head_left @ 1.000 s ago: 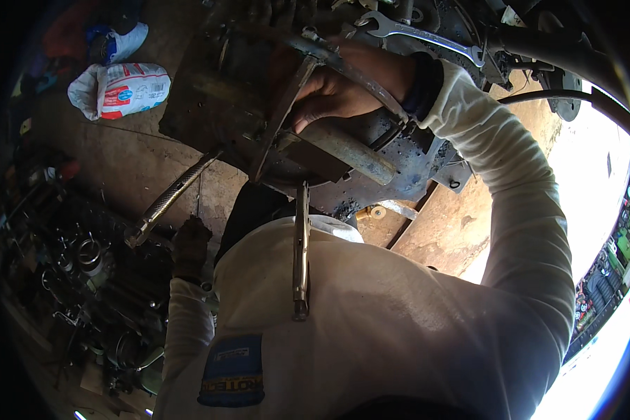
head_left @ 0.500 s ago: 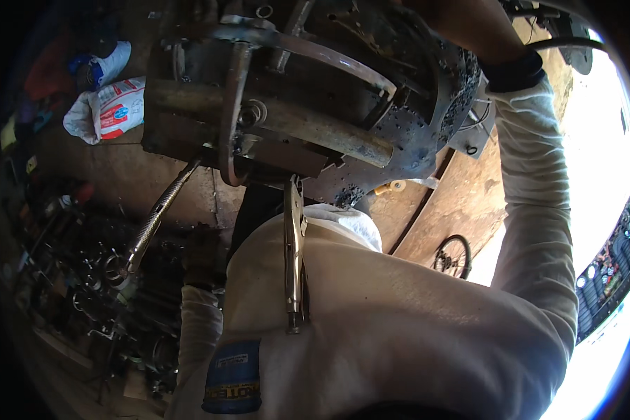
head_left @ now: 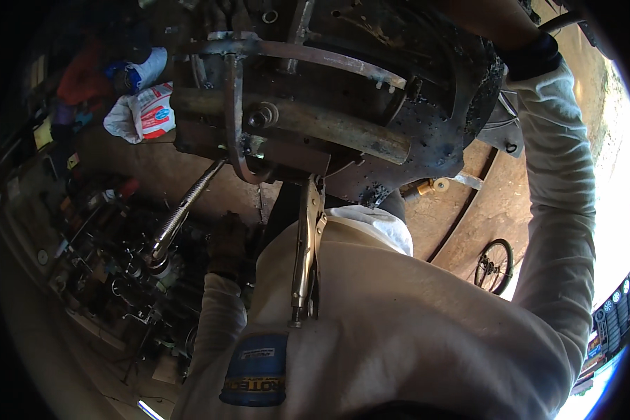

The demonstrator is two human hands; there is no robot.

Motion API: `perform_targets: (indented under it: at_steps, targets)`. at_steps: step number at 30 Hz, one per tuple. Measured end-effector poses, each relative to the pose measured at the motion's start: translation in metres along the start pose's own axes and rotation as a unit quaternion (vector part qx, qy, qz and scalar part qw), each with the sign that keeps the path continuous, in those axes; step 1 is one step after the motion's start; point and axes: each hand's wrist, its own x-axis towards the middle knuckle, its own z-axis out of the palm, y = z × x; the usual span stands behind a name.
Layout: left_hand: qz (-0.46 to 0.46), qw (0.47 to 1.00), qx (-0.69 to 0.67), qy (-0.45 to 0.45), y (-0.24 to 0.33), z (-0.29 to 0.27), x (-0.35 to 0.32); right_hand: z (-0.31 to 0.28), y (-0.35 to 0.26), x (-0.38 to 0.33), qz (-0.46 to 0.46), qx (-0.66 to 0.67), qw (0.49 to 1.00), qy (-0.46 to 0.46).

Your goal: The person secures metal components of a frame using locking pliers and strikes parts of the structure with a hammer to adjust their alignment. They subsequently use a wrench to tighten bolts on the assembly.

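A heavy dark steel assembly (head_left: 437,129) fills the upper middle, with a curved flat bar (head_left: 322,57) across it and a thick round pipe (head_left: 343,129) below that. One pair of locking pliers (head_left: 306,241) is clamped on its near edge and hangs in front of my shirt. Other locking pliers (head_left: 189,210) grip the edge further left, handles slanting down. My right hand (head_left: 479,24) reaches over the assembly's far right side; its fingers are lost in shadow at the top edge. Low at my left side hangs my left hand (head_left: 227,241), dark and apart from the assembly, its fingers unclear.
Red-and-white bags (head_left: 150,115) lie at the upper left. Dark machine parts and metal clutter (head_left: 136,280) cover the left floor. On the right are a spoked wheel (head_left: 494,266), a yellowish tool (head_left: 427,187) and a long floor seam or bar (head_left: 462,217).
The whole view has shifted, so the assembly, pliers and bags sit further right. Both arms keep nearly the same pose, and the pliers stay clamped.
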Motion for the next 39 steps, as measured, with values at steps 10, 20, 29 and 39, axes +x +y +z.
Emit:
perform_targets:
  at_steps: [10,20,29,39]
  targets:
    - [-0.083,0.994,-0.057,-0.038,0.031,-0.017,0.02,-0.03,-0.089,-0.038,-0.008,0.509,0.859,-0.058]
    - [-0.019,0.977,-0.207,-0.049,-0.023,0.062,0.076,-0.011,-0.173,-0.038,0.177,0.383,0.904,-0.068]
    - [-0.16,0.837,-0.521,-0.054,-0.059,0.053,0.126,0.026,-0.168,-0.038,0.144,0.211,0.962,-0.094]
    - [0.05,0.945,-0.321,0.034,-0.087,0.141,0.116,0.042,-0.159,-0.006,0.033,0.18,0.975,-0.126]
